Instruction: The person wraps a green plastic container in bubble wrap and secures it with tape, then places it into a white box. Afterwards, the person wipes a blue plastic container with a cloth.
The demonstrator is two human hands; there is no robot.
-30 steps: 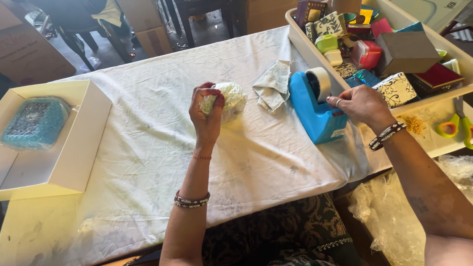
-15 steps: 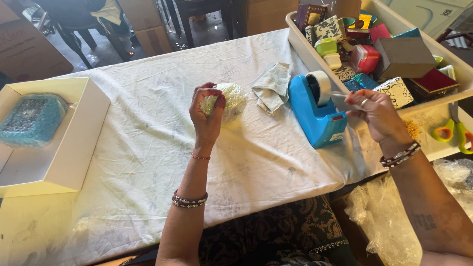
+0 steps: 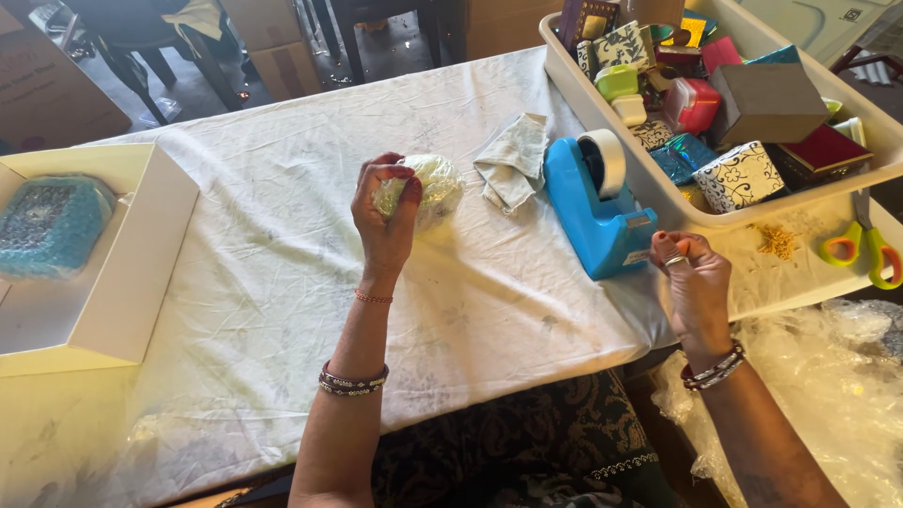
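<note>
White tablecloth (image 3: 282,282), blue tape dispenser (image 3: 602,226)

A counter (image 3: 282,310) draped in a creased white cloth (image 3: 489,310) carried the work. At its left edge sat an open white box (image 3: 141,254) holding a blue bubble-wrapped parcel (image 3: 47,226). Near the middle lay a crumpled grey cloth (image 3: 513,160), and just beside it stood a blue tape dispenser (image 3: 597,212). A long cream bin (image 3: 658,188) of small gift boxes ran along the right side, with green-and-orange scissors (image 3: 865,249) lying beyond it.
</note>
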